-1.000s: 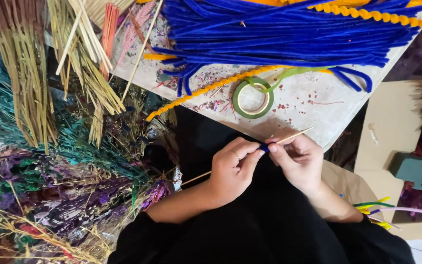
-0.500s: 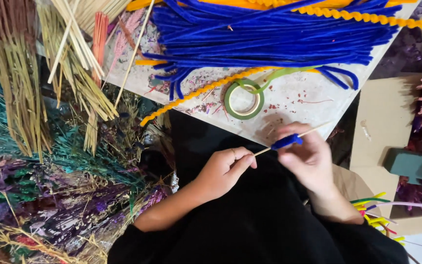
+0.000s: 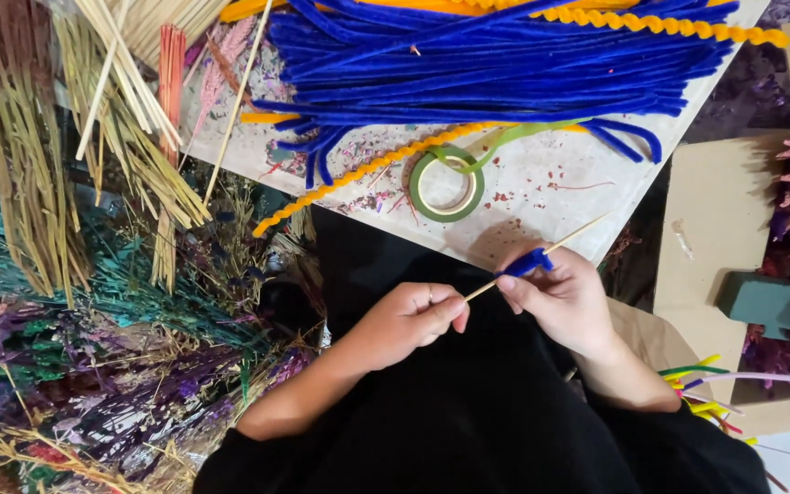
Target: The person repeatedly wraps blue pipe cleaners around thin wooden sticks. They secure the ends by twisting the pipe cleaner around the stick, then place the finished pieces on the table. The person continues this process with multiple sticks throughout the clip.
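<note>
Two hands over a black lap pinch one skewer (image 3: pixel 541 253): right hand (image 3: pixel 567 297) grips its blue wrap (image 3: pixel 527 264), left hand (image 3: pixel 411 322) nips the lower end; tape roll (image 3: pixel 447 184) and blue stems (image 3: pixel 505 64) lie beyond on the board (image 3: pixel 587 197)

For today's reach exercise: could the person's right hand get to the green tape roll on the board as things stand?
Probably yes: the tape roll lies on the board just beyond the right hand, nothing between, but that hand holds a stick.

Green tape roll (image 3: pixel 447 184), perhaps floral.
</note>
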